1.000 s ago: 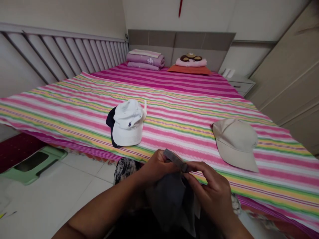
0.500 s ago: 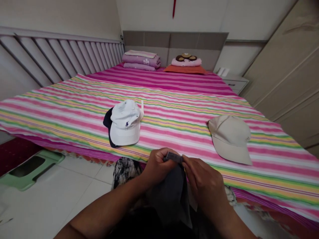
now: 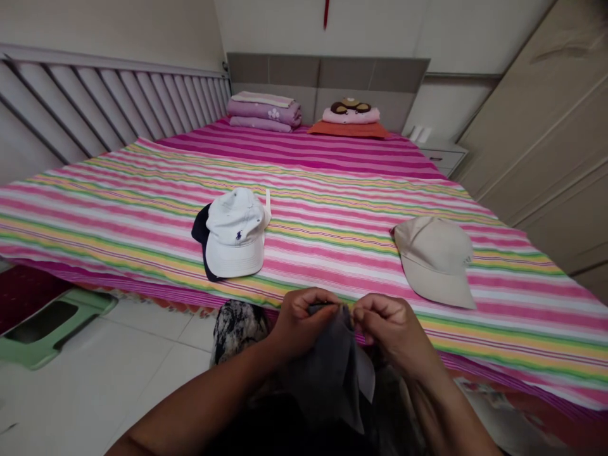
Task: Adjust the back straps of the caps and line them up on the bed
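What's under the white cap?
A dark cap: its edge shows along the left and lower left of the white cap. Both lie on the striped sheet. The rest of the dark cap is covered, so any logo there can't be seen.

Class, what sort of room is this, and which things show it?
Most likely a bedroom: a wide bed with a headboard fills much of the view, folded purple bedding lies near the headboard, and a small drawer cabinet stands beside the bed.
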Available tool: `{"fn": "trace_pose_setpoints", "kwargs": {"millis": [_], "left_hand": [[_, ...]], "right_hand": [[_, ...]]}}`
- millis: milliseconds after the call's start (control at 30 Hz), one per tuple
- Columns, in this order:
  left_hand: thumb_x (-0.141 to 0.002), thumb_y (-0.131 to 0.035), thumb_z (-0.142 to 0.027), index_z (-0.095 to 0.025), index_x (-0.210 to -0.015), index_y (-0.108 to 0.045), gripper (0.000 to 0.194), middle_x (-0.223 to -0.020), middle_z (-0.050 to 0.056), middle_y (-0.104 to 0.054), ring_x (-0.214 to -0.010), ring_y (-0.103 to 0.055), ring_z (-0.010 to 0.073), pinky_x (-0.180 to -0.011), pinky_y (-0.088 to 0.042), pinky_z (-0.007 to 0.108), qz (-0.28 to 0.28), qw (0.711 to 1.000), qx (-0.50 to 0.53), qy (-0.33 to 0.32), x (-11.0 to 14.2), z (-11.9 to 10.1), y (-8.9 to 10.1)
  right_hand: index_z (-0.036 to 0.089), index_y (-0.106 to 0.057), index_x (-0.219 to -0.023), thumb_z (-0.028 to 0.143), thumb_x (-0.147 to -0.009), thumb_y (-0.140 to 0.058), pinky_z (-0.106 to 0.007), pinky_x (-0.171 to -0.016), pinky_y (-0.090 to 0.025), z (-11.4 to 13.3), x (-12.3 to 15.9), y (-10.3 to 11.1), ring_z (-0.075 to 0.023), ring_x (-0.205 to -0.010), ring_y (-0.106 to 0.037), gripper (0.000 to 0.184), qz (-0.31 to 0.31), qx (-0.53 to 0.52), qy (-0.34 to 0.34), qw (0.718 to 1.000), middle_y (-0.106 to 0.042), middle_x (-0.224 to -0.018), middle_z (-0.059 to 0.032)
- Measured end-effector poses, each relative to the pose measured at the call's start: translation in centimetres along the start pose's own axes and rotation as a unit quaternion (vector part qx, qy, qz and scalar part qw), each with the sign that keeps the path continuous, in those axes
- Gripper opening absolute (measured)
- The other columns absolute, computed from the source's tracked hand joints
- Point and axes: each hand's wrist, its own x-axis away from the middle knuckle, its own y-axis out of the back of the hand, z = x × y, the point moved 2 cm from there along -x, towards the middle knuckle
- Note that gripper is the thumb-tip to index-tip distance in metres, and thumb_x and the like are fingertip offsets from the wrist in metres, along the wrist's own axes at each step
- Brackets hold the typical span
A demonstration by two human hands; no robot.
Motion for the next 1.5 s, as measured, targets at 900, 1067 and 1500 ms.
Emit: {"fn": "trace_pose_setpoints", "kwargs": {"millis": [900,1067,1500], "left_hand": [[-0.063,-0.062,-0.021,-0.012,-0.066,-0.065,0.01,-0.058,0.001,-0.061,-0.054,-0.051,0.0099,-0.053,-0.038,0.02,0.094,0.993,0.02,0.065,-0.4,0.2,0.8],[-0.062,-0.068,-0.029,-0.01,-0.069,-0.064,0.02,-0.06,0.002,-0.06,-0.055,-0.052,0.0096,-0.054,-0.039,0.021,0.112,0.965,0.163,0.169,0.1,0.6,0.5],[-0.056,-0.073,-0.028,-0.012,-0.064,-0.062,0.021,-0.058,-0.001,-0.06,-0.053,-0.051,0.0082,-0.056,-0.04,0.02,0.021,0.959,0.212,0.184,-0.4,0.8,0.6]], "right_hand": [[0.017,-0.053,-0.065,0.011,-0.076,-0.05,-0.02,-0.047,-0.032,2.4,1.3,-1.2,-0.0088,-0.049,-0.046,0.013,-0.045,0.304,0.262,0.915,-0.051,-0.056,0.0019],[0.017,-0.049,-0.061,0.018,-0.074,-0.051,-0.02,-0.043,-0.03,2.0,1.1,-1.2,-0.0087,-0.046,-0.039,0.014,-0.016,0.185,0.186,0.965,-0.043,-0.051,0.004],[0.012,-0.057,-0.101,0.013,-0.083,-0.048,-0.028,-0.063,-0.05,1.4,1.5,-2.3,-0.0168,-0.072,-0.061,0.02,-0.088,0.392,0.367,0.839,-0.065,-0.079,-0.0081]]}}
